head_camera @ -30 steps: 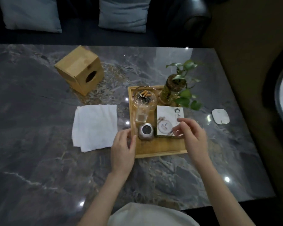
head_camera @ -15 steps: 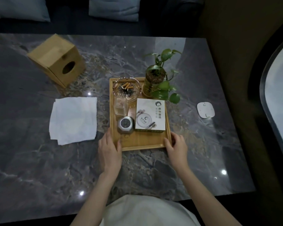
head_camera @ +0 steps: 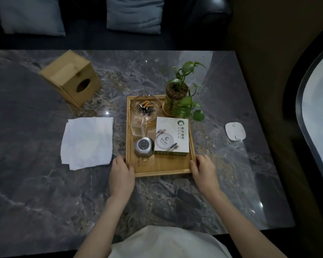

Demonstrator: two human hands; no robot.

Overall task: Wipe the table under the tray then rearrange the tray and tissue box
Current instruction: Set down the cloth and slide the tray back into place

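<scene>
1. The left hand point(head_camera: 122, 171) and right hand point(head_camera: 203, 169) are gripping the near corners of the wooden tray point(head_camera: 161, 167), fingers curled over its rim, at frame center.
2. The tissue box point(head_camera: 71, 77) is sitting upper left on the tabletop point(head_camera: 35, 183).
3. A white cloth point(head_camera: 88, 142) is lying left of the tray.

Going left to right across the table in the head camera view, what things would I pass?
wooden tissue box → white cloth → wooden tray → white disc
</scene>
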